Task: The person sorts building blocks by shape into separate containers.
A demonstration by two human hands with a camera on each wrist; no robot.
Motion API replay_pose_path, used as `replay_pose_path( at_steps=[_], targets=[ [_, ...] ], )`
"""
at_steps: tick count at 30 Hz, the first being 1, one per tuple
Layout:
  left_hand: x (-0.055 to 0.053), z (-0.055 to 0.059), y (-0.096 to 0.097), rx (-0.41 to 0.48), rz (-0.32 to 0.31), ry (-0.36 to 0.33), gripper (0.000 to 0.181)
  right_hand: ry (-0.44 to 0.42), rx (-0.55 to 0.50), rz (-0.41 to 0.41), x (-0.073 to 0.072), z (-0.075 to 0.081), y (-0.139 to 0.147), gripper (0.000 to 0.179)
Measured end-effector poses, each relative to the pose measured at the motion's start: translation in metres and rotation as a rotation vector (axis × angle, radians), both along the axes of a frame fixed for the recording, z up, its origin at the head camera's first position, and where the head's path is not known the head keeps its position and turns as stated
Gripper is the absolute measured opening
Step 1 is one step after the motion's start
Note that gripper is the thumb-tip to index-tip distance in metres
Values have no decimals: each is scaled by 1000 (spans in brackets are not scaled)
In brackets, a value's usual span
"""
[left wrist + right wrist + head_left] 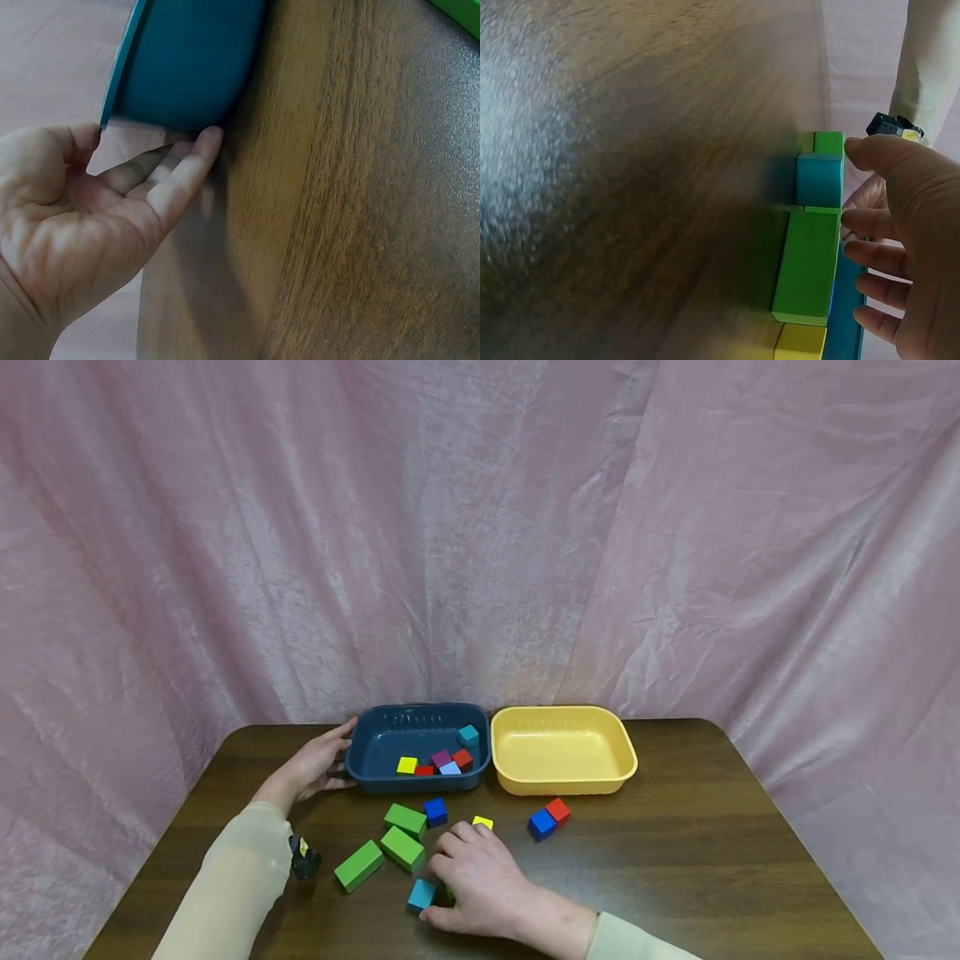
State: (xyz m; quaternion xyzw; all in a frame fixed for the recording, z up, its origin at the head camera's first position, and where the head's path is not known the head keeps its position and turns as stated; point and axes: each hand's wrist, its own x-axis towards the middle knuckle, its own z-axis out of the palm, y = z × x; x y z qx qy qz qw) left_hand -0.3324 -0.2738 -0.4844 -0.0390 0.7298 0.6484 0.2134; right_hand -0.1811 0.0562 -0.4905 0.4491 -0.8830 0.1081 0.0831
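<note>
My left hand (321, 766) touches the left end of the dark blue tray (414, 784). In the left wrist view its thumb is at the rim and its straight fingers lie along the lower wall. My right hand (486, 885) hovers low over the blocks, fingers spread and slightly bent, holding nothing. Its thumb tip is by a light blue cube (422, 895). Under its fingers, the right wrist view shows a green block (808, 262), mostly hidden from the head view. Just past the fingertips sits a yellow cube (483, 821).
Several small cubes lie inside the blue tray. A yellow tray (564, 785) stands beside it. Left of my right hand are green blocks (359, 866) and a blue cube (436, 812). A red cube (558, 811) touches another blue cube (542, 824). Pink curtain (480, 568) hangs behind the table.
</note>
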Motion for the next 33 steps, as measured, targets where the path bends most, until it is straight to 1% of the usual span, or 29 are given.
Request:
replay_pose_path(
  at_steps=[5, 12, 16, 21, 25, 29, 33],
  targets=[
    [-1, 2, 1, -6, -9, 9, 58, -10, 25, -2, -1, -2, -1, 45],
    [-2, 4, 0, -13, -7, 11, 58, 16, 33, -10, -2, -5, -3, 43],
    [-2, 3, 0, -15, -5, 12, 58, 17, 40, -13, -2, -6, -4, 41],
    [-2, 2, -1, -8, 8, 4, 58, -20, 53, -11, -2, -6, -5, 37],
    [-1, 0, -1, -7, 2, 1, 58, -55, 54, -11, -2, -7, -5, 34],
    [0, 0, 0, -8, -4, 1, 57, -45, 38, -11, 0, -8, -5, 32],
    [1, 1, 2, -9, -12, 7, 58, -11, -11, -14, 0, -7, -3, 30]
  ],
)
